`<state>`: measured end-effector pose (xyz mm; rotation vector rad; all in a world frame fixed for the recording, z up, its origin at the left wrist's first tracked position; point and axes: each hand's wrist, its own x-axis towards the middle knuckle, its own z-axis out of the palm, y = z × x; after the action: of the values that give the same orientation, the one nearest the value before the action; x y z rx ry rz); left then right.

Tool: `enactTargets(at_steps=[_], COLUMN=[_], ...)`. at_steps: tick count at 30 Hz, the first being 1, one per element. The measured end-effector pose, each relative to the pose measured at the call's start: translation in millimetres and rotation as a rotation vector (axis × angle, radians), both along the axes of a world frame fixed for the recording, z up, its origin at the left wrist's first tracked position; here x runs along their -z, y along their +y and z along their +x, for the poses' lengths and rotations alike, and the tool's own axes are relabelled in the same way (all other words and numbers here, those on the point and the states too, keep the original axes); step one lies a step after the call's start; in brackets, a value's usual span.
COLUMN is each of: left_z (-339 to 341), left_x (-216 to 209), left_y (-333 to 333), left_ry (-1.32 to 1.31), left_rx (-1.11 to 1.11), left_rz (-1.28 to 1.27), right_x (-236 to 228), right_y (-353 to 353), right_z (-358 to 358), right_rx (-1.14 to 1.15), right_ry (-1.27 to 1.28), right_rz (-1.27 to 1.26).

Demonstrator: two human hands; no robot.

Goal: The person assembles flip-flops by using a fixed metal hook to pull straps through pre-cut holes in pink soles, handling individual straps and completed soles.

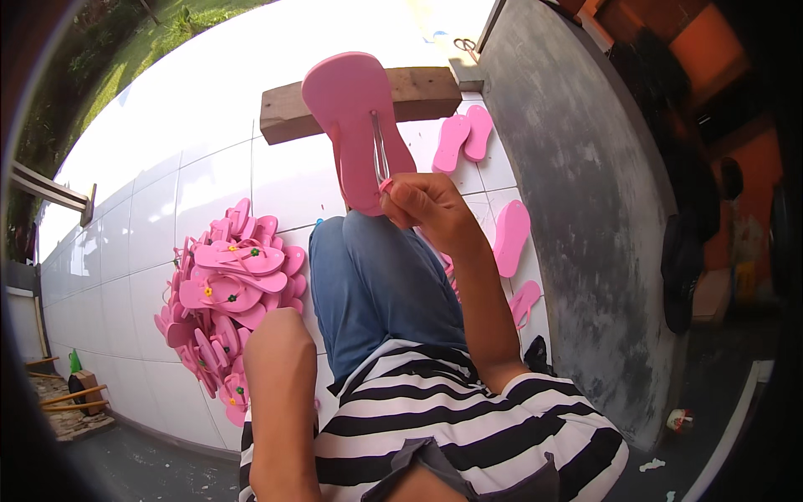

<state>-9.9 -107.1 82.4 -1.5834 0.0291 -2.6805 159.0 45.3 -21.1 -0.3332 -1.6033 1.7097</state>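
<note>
At frame centre, the right hand (427,205) is gripping a metal tool (381,151) against a strapless pink sole (355,117), finished sandals (230,293) are piling lower left, and the left hand's (276,343) fingers are hidden.

Wearer's clothing: a short-sleeved shirt (468,418) with broad horizontal stripes, black alternating with white, the sleeve hem ending above the elbow. Blue denim jeans (376,284) cover the raised leg, fabric plain, no visible tears or patches. Both forearms and both hands bare: no gloves, watch or rings seen.
</note>
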Motion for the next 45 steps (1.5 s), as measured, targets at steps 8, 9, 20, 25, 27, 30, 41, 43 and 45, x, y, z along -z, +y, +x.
enactTargets(at_steps=[8,9,20,25,27,30,41,43,45], left_z=[0,0,-39,-33,-22,-25,7,10,21], left_x=[-12,-14,27,45,44,50,75,83,87], left_y=[-16,-19,89,161,165,161,132,129,116], left_ry=[-0.022,-0.029,0.038,0.582,0.564,0.549,0.254,0.155,0.17], left_rx=[-0.052,-0.065,-0.436,-0.48,-0.261,-0.235,0.03,-0.005,-0.038], left_rz=[0.108,0.13,-0.471,-1.084,-1.125,-1.089,-1.029,-0.994,-1.051], right_x=[6,8,23,29,30,21,-13,-13,-4], right_y=[1,1,15,14,11,6,2,-5,-21], right_z=[-4,-6,-15,-13,-12,-15,-34,-41,-40], right_rx=[-0.012,-0.012,-0.014,-0.116,-0.057,0.135,0.371,0.436,0.512], right_ry=[0.054,0.061,0.074,0.197,0.205,0.123,0.01,0.074,0.119], right_rz=[-0.003,-0.007,-0.171,-0.24,-0.252,-0.171,0.035,0.05,-0.038])
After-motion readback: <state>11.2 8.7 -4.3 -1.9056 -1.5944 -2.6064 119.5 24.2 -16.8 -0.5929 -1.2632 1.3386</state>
